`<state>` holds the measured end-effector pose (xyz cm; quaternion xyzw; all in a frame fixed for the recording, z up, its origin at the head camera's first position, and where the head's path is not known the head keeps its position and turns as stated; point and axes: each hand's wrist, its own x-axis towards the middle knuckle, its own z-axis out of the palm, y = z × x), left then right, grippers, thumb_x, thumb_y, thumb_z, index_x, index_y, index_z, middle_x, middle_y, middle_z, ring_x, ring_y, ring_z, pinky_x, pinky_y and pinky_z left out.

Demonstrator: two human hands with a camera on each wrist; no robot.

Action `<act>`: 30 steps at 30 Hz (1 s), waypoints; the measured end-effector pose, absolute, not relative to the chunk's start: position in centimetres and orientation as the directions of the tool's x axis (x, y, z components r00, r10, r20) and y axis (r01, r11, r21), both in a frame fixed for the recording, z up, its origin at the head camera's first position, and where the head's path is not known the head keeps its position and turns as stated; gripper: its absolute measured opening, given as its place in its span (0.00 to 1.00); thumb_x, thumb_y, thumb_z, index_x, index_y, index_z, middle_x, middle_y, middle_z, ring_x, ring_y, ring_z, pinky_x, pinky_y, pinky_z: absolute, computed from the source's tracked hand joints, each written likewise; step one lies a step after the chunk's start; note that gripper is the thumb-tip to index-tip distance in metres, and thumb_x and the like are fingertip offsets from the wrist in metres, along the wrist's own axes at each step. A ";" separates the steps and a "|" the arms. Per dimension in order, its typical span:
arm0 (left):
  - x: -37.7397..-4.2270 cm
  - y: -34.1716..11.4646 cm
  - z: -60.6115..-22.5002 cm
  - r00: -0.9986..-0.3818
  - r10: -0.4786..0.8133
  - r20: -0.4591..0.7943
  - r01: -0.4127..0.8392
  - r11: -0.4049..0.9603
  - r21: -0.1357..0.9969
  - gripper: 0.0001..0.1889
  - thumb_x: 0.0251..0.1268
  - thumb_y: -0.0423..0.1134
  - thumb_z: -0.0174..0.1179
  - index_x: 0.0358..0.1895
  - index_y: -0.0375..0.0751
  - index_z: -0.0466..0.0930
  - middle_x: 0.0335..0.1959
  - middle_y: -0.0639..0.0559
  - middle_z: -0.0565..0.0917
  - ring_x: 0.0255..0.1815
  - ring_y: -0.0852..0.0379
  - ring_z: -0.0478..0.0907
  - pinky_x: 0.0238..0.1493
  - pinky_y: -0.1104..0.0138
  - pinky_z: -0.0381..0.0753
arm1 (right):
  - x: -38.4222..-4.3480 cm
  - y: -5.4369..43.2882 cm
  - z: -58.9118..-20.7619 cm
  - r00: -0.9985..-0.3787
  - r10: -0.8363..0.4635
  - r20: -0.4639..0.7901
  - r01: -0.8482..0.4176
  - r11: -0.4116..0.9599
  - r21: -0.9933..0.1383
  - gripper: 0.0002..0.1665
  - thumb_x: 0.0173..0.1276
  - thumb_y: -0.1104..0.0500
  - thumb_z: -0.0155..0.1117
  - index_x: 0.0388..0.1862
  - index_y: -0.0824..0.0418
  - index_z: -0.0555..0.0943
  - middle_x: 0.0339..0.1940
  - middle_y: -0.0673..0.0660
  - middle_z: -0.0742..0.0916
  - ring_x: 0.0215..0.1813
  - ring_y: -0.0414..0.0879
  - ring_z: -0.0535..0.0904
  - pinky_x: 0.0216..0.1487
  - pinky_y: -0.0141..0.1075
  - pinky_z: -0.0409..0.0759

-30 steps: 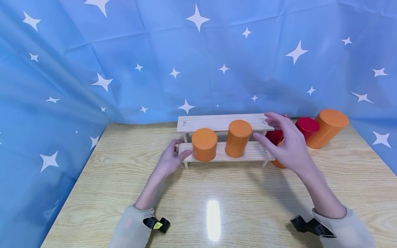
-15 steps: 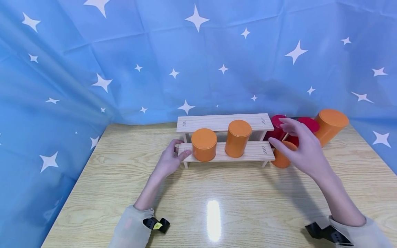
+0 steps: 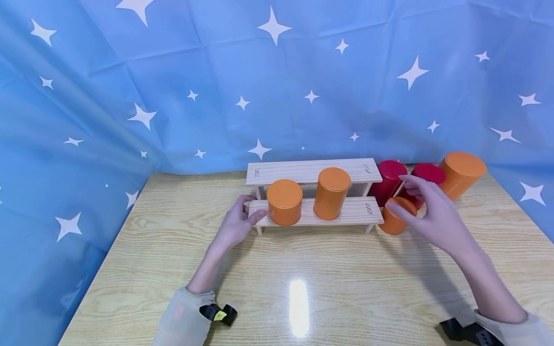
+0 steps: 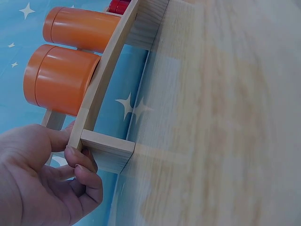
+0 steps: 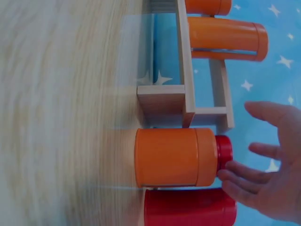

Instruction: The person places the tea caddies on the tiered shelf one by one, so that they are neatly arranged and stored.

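Observation:
A two-step wooden rack [image 3: 313, 169] stands at the back of the table. My left hand [image 3: 233, 223] grips the left end of its lower step, thumb on top; the left wrist view shows the fingers curled under the board [image 4: 106, 80]. On that step stand a short, wide orange canister [image 3: 284, 204] and a taller orange canister [image 3: 332, 194]. My right hand [image 3: 437, 216] hovers over an orange canister [image 3: 393, 222] beside the rack's right end, fingers spread and holding nothing. In the right wrist view its fingertips are near that canister's lid [image 5: 207, 157].
Behind the right hand stand two red canisters, one [image 3: 387, 182] against the rack and another [image 3: 428, 174] to its right. A large orange canister [image 3: 460, 175] is farther right. A blue curtain [image 3: 277, 96] with white stars hangs behind the wooden table [image 3: 259, 288].
My right hand has moved right, away from the taller orange canister on the step, to above the orange canister beside the rack. The left hand stays put.

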<state>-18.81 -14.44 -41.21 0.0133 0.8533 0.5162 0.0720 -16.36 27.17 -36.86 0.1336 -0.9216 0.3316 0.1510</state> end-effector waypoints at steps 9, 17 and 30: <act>-18.8 -14.4 -41.2 -0.989 0.104 -0.102 -0.042 0.464 0.885 0.28 0.71 0.46 0.64 0.67 0.37 0.68 0.32 0.47 0.72 0.26 0.55 0.70 0.27 0.65 0.70 | -15.9 28.6 -37.6 -0.941 -0.174 0.289 -0.314 0.763 -0.565 0.42 0.61 0.56 0.78 0.70 0.67 0.70 0.58 0.70 0.78 0.52 0.64 0.75 0.45 0.22 0.66; -18.8 -14.5 -41.3 -0.990 0.100 -0.100 -0.044 0.454 0.890 0.27 0.71 0.45 0.65 0.66 0.38 0.68 0.33 0.47 0.73 0.27 0.54 0.70 0.27 0.65 0.71 | -16.3 29.4 -38.5 -0.936 -0.217 0.275 -0.339 0.762 -0.551 0.40 0.60 0.58 0.79 0.68 0.68 0.72 0.56 0.68 0.78 0.52 0.63 0.74 0.47 0.17 0.64; -18.8 -14.5 -41.3 -0.989 0.104 -0.108 -0.049 0.461 0.886 0.28 0.71 0.46 0.64 0.67 0.38 0.68 0.34 0.46 0.74 0.27 0.54 0.71 0.27 0.64 0.72 | -16.2 29.5 -39.1 -0.936 -0.296 0.189 -0.351 0.786 -0.509 0.41 0.62 0.58 0.77 0.69 0.70 0.70 0.62 0.71 0.77 0.54 0.64 0.74 0.48 0.54 0.78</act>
